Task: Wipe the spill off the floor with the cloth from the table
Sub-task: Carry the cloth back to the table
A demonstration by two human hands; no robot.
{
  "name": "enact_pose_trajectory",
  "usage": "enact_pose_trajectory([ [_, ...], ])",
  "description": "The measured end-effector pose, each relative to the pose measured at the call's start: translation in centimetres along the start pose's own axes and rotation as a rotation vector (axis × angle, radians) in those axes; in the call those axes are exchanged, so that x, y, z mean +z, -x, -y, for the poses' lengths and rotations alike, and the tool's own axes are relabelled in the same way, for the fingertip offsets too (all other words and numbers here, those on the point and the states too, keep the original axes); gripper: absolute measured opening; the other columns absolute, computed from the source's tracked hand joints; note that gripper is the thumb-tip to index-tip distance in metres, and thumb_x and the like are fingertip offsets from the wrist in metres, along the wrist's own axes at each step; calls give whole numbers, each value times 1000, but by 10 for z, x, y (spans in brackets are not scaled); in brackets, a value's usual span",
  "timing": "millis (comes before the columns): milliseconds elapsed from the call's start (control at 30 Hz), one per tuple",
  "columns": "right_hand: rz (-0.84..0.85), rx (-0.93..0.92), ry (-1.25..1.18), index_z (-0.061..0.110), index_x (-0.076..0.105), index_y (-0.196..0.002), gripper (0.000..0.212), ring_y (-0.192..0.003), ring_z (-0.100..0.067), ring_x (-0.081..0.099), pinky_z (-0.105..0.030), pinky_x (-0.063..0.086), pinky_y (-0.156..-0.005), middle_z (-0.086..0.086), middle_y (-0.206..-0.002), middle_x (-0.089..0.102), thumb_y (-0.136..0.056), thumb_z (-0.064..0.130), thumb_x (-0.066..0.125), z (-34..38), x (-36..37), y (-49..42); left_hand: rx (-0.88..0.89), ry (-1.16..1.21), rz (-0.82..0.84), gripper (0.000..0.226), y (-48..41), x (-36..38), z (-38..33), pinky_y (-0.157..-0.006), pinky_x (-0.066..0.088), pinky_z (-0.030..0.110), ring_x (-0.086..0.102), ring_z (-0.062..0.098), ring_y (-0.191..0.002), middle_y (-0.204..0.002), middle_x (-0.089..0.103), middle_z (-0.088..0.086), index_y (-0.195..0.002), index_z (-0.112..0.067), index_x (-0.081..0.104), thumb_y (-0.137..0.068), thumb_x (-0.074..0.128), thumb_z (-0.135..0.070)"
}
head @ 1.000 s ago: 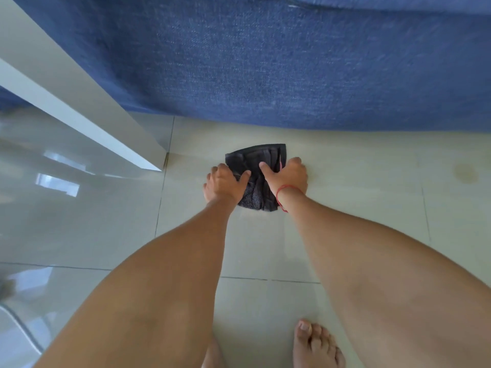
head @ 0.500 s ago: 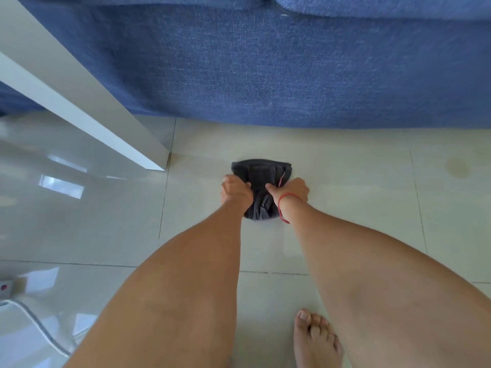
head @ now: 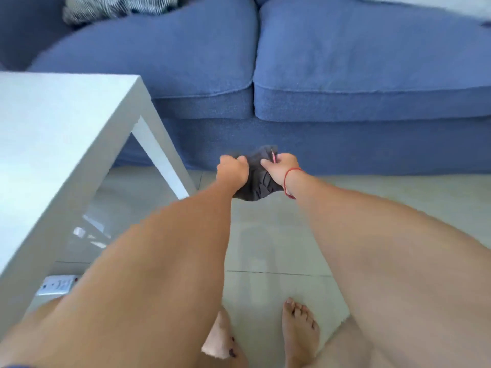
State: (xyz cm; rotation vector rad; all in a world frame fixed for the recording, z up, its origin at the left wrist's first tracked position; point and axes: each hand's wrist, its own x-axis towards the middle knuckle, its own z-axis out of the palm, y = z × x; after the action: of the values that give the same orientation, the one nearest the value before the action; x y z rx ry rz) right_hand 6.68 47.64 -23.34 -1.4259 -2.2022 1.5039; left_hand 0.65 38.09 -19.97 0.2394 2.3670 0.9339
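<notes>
Two bare feet (head: 300, 330) stand on the pale floor (head: 271, 245), and both arms reach out straight ahead. The left hand (head: 231, 171) and the right hand (head: 281, 167) each squeeze one side of the dark cloth (head: 259, 179), bunched between them above the floor. The white table (head: 53, 134) is closer to the left hand, and the blue sofa (head: 345, 102) is behind.

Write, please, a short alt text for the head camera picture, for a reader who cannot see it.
Both hands, left hand and right hand, hold a bunched dark cloth above the pale tiled floor. A blue sofa is behind, a white table on the left.
</notes>
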Motion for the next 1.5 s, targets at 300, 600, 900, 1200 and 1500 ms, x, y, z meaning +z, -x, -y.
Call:
enact_pose_trajectory([
  [300, -173, -275, -215, 16, 43, -59, 39, -73, -23, 48, -28, 38, -69, 2, -62, 46, -87, 37, 61, 104, -72, 108, 277, 117, -210, 43, 109, -95, -72, -99, 37, 38, 47, 35, -126, -139, 47, 20, -134, 1, 37, -100, 35, -25],
  [600, -126, -430, -212, 5, 62, -89, 29, -87, -27, 54, -36, 47, -85, -13, -89, 60, -94, 31, 50, 161, -34, 181, 281, 161, -390, 45, 151, -175, -37, -101, 37, 38, 47, 37, -127, -140, 47, 22, -137, 2, 38, -99, 35, -22],
  [900, 110, -587, -182, 3, 67, -103, 27, -102, -33, 60, -34, 47, -89, -18, -107, 68, -95, 24, 52, 234, 85, 248, 101, 231, -635, 45, 179, -301, 62, -101, 41, 41, 48, 35, -124, -138, 48, 17, -138, -3, 40, -99, 34, -26],
  [1200, 254, -572, 39, 10, 49, -67, 30, -83, -33, 51, -30, 35, -69, -18, -88, 55, -94, 22, 50, 241, 190, 290, -89, 208, -730, 46, 196, -354, 173, -92, 47, 41, 53, 36, -117, -131, 51, 18, -133, -1, 39, -95, 45, -27],
  [1500, 232, -1045, 740, 20, 59, -111, 43, -119, -26, 51, -44, 28, -107, -4, -126, 58, -88, -6, 33, 212, 208, 289, -3, -515, -652, 45, 184, -334, 206, -108, 30, 44, 37, 29, -134, -140, 42, 9, -137, -6, 39, -99, 33, -29],
])
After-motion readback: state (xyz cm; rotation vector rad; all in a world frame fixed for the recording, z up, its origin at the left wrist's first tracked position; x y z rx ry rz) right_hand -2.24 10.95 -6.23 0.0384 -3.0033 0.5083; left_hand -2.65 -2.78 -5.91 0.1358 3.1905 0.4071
